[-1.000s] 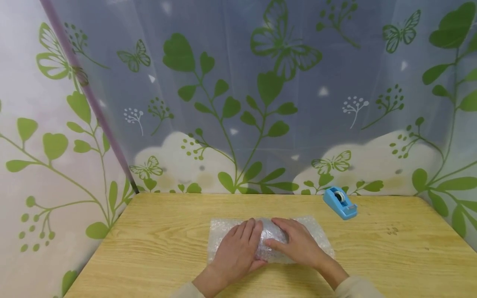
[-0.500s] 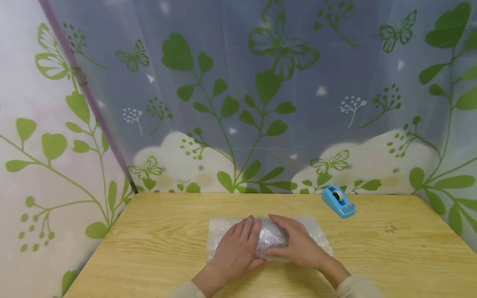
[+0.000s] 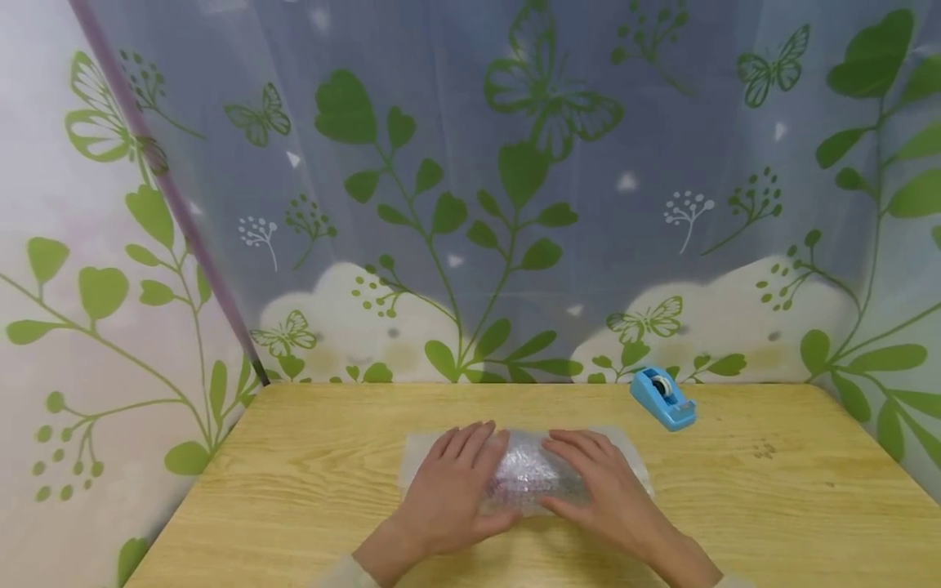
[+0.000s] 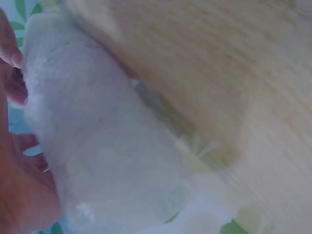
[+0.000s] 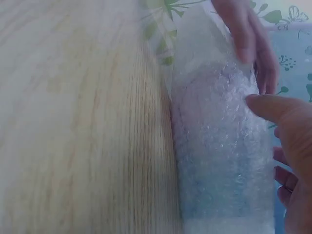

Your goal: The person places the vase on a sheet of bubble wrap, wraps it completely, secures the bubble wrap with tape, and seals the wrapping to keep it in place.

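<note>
A rounded bundle in clear bubble wrap (image 3: 525, 465) lies on the table in front of me, with a pale purplish tint showing through. My left hand (image 3: 452, 494) grips its left part, fingers over the top and thumb on the near side. On the right part, my right hand (image 3: 617, 498) holds it the same way, fingers spread over the far side. Flat ends of wrap stick out past both hands. In the right wrist view, the wrapped bundle (image 5: 219, 136) shows its bubbly surface between both hands. What is inside stays hidden by the wrap.
A blue tape dispenser (image 3: 664, 398) with a roll in it stands at the back right of the wooden table (image 3: 316, 457). A curtain (image 3: 412, 204) printed with leaves and butterflies hangs behind the table's far edge.
My hands have moved apart along the bundle, the left one leftward and the right one rightward, baring more of the wrap between them. The view has shifted slightly.
</note>
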A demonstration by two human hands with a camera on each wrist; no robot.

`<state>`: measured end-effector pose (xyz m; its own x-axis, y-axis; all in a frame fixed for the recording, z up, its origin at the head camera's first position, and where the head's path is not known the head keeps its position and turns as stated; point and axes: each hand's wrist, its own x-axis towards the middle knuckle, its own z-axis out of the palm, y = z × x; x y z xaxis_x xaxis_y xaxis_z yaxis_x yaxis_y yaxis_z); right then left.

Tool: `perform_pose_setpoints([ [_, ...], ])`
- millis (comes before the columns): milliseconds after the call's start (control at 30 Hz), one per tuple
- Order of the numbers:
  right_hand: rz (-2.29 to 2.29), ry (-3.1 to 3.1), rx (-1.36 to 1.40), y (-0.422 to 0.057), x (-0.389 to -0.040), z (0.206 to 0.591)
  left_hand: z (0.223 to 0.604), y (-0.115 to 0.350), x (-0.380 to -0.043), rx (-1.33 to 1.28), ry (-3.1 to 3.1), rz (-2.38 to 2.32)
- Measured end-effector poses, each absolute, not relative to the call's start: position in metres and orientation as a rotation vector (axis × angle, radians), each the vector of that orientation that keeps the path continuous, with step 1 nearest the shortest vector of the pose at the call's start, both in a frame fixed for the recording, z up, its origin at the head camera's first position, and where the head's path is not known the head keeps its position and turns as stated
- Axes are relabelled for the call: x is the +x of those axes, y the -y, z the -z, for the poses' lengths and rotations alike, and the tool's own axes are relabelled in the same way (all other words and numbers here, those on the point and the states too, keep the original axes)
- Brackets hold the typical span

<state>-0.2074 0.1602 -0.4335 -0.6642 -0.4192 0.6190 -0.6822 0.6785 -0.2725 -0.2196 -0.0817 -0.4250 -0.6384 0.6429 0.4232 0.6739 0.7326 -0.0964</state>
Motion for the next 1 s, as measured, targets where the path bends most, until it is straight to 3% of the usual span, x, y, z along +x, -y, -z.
perform_pose_setpoints([
  [433, -1.13, 2.767, 0.521, -0.151, -0.176, 0.412, 0.386, 0.089, -0.239, -1.035, 2.72, 0.544],
  [733, -1.577, 3.009, 0.54, -0.149, -0.172, 0.42, 0.388, 0.091, -0.254, -1.18, 2.99, 0.688],
  [1000, -1.701, 3.109, 0.347, -0.143, -0.171, 0.418, 0.392, 0.088, -0.252, -1.17, 2.985, 0.644],
])
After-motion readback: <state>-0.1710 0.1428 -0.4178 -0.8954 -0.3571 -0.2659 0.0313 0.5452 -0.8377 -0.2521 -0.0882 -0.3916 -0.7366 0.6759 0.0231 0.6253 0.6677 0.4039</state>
